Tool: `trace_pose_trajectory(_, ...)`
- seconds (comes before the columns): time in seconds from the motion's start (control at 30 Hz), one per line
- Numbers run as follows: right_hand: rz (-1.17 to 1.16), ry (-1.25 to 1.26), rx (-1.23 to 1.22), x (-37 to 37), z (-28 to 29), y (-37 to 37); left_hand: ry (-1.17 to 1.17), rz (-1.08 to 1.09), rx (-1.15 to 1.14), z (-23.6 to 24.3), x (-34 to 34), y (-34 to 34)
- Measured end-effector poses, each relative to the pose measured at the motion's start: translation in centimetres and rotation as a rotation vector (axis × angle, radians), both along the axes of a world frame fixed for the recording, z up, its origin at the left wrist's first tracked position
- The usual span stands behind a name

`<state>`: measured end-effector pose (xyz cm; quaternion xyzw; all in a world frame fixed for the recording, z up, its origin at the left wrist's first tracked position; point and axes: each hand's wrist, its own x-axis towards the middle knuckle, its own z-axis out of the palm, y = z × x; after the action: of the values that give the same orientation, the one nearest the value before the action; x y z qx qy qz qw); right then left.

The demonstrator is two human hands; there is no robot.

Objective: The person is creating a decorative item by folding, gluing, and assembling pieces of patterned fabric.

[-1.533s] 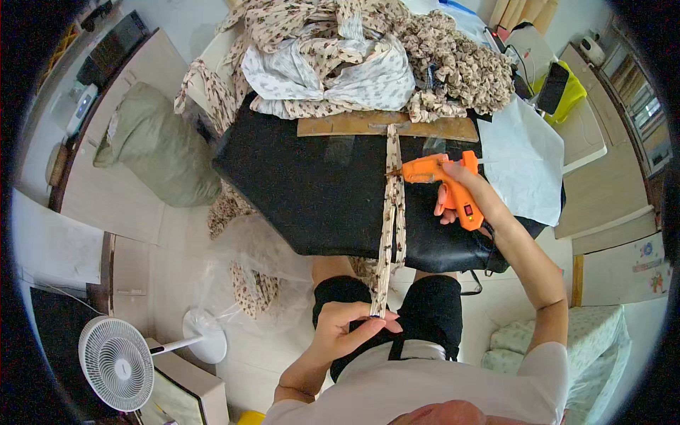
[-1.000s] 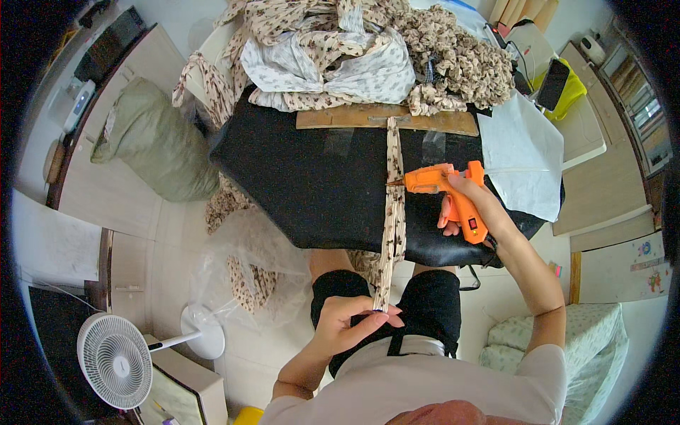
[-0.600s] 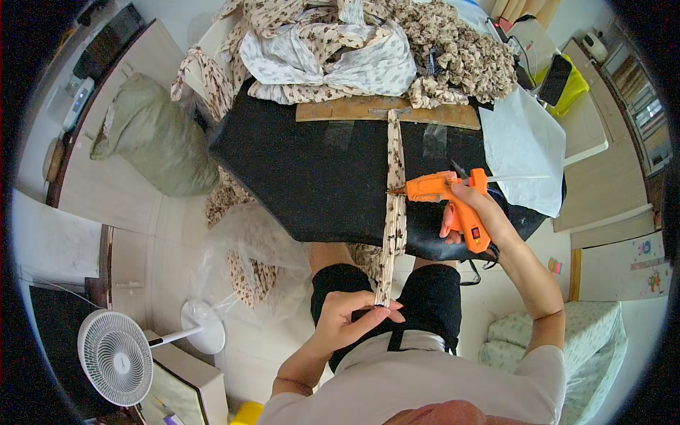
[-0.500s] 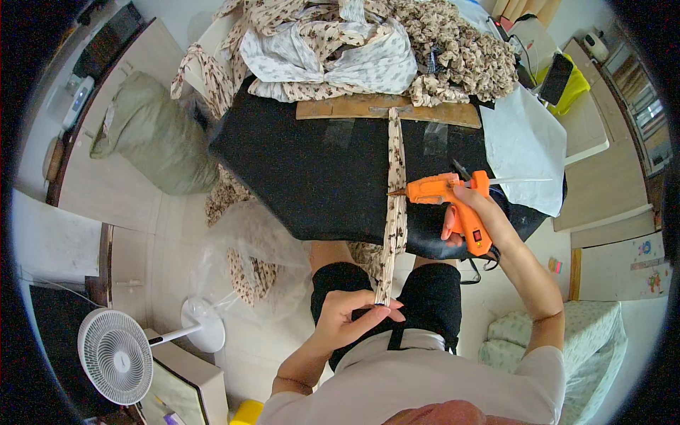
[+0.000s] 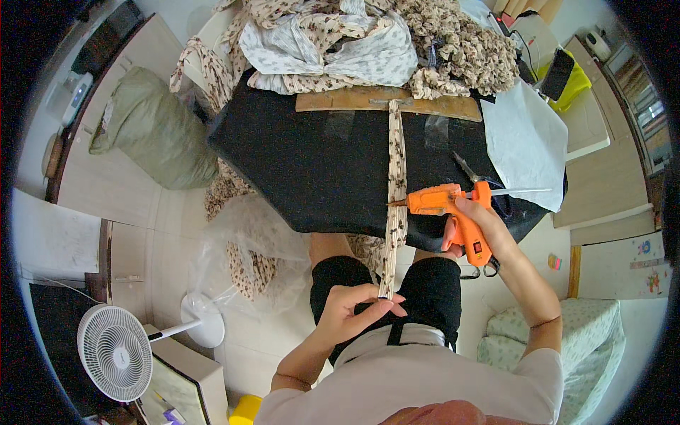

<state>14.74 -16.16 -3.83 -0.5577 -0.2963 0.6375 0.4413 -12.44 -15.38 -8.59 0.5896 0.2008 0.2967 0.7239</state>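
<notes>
A narrow cream fabric strip [image 5: 397, 152] with dark print runs from a wooden board [image 5: 319, 101] across the black-covered work surface [image 5: 283, 163] down to my lap. My left hand [image 5: 358, 312] pinches the strip's near end between thumb and fingers, keeping it stretched. In my right hand [image 5: 482, 219] is an orange hot glue gun [image 5: 439, 200], its nozzle pointing left and lying at the strip about midway along the part over the black cloth. A white glue stick [image 5: 520, 190] sticks out of the gun's back. Dark-handled scissors or a similar tool [image 5: 464, 167] lie behind the gun.
Heaped printed fabric [image 5: 326, 53] and ruffled beige strips [image 5: 464, 49] fill the far side. White paper [image 5: 524, 138] lies at right, beside a phone [image 5: 557, 75] on a stand. A fan [image 5: 115, 353], clear plastic bag [image 5: 237, 244] and stuffed sack [image 5: 152, 131] stand left.
The glue gun has come slightly nearer to me along the strip, uncovering more of the dark tool behind it. My left hand keeps its pinch on the strip's end.
</notes>
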Motion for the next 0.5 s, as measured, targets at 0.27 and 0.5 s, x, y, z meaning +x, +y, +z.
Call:
trace_pose_trajectory(0.27,-0.005,0.001,-0.015,-0.8,0.2,-1.2,0.030,-0.005,-0.005,-0.2,0.0,-0.2)
trace_pose_trajectory(0.5,-0.036,0.013,-0.030,-1.4,-0.1,-2.2,0.036,0.004,-0.052,-0.1,0.1,-0.3)
